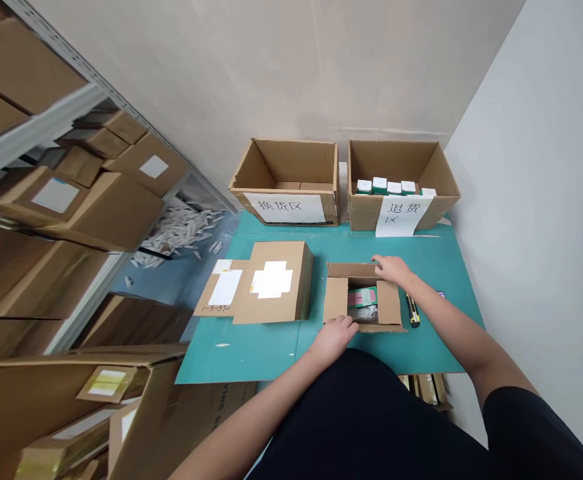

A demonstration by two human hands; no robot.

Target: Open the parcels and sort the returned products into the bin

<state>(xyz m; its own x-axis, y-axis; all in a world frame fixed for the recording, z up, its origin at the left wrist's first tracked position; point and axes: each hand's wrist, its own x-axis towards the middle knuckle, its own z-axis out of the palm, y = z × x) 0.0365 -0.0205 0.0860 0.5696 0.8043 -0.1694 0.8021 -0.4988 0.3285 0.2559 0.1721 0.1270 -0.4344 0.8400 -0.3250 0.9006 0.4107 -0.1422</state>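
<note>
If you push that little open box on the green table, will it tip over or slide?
The small box sits low and flat on the table, so it would probably slide rather than tip. Its open flaps look thin, likely bending if grabbed. With few items inside, it seems light.

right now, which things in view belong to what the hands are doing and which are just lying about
In hand: small open box, left hand at its near flap, right hand on its far flap, packets inside.
Lying about: utility knife, closed labelled box, back-left carton, back-right carton, shelf boxes.
</note>
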